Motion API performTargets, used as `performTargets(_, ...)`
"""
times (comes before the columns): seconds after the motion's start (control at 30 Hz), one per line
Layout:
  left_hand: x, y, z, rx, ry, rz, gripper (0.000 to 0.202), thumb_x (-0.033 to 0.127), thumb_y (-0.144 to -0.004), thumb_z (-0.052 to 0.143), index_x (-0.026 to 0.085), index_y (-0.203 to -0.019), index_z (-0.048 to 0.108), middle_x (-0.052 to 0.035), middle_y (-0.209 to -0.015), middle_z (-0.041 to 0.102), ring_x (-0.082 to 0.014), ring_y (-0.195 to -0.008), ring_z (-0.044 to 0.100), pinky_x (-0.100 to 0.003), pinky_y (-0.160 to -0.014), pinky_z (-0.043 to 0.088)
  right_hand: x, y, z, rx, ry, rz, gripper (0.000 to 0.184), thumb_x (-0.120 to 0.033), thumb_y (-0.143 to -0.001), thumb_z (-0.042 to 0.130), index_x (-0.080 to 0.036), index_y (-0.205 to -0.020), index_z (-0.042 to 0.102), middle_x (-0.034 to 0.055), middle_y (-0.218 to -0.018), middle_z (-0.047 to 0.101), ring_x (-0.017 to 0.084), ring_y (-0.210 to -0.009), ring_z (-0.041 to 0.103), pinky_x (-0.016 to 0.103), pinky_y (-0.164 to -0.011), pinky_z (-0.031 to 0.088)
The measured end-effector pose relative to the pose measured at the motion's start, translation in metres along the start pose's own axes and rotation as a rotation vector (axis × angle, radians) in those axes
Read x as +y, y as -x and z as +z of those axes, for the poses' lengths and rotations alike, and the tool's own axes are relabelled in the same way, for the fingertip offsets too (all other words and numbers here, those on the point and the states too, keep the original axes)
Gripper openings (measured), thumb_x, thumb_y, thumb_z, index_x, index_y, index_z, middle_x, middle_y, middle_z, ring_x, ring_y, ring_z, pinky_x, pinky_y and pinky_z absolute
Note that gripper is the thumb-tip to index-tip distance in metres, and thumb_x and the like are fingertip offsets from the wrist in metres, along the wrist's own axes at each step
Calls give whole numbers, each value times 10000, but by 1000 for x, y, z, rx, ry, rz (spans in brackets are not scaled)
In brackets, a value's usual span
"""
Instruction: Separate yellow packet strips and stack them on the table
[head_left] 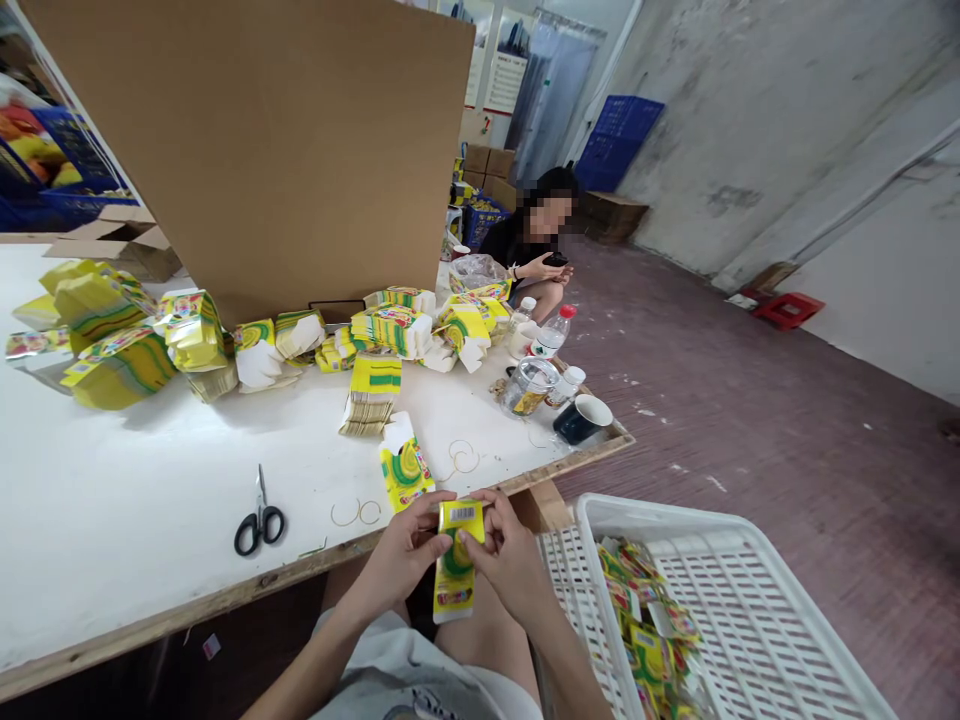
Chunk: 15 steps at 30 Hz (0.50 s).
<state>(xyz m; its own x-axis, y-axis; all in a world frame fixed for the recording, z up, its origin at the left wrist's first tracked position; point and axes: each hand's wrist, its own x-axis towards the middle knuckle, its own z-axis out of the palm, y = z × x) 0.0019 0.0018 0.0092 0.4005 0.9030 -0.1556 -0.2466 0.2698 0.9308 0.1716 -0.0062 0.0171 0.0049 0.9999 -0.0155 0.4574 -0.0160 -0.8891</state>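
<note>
A small yellow and green box (456, 570) with a barcode at its upper end is held between my two hands, above my lap at the table's edge. My left hand (409, 550) grips its left side, thumb on the front. On the right side, my right hand (506, 545) pinches it with the thumb pressed on the printed face. Just beyond my left hand lies another yellow box (407, 472) with a white flap sticking out. A stack of flat boxes (373, 392) sits behind that one.
Bundles of folded boxes (120, 340) line the table (150, 480) before a cardboard panel (300, 140). Scissors (260, 522) lie at left; a dark mug (583, 420), jar and bottles stand at right. A white basket (739, 560) holds yellow packets. Another person (536, 235) crouches beyond, holding a dark object.
</note>
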Motion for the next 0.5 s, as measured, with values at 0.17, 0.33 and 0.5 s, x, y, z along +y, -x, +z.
performTargets(0.17, -2, -2, -1, 26, 18, 20, 495, 329, -756, 740, 218, -1222, 615, -92, -1006, 748, -230, -907, 696, -322, -801, 520, 5, 2, 1, 24, 3, 7, 362, -230, -769, 643, -194, -1121, 570, -96, -556, 436, 136, -516, 452, 238, -519, 366)
performTargets(0.33, -4, -4, 4, 15, 78, 17, 498, 354, -720, 779, 182, -1165, 637, -90, -903, 761, -228, -798, 707, -293, -690, 524, 10, 4, 0, 17, -188, -36, 269, -407, -867, 599, -204, -1035, 647, -2, -741, 595, 164, -651, 551, 260, -610, 454)
performTargets(0.5, -15, -8, 11, -35, -124, 106, 504, 257, -808, 675, 245, -1298, 557, -117, -1230, 677, -275, -1101, 651, -402, -930, 513, 7, 14, -34, 173, -45, -15, 308, -491, -845, 594, -215, -969, 653, 75, -892, 676, 233, -767, 608, 348, -706, 486)
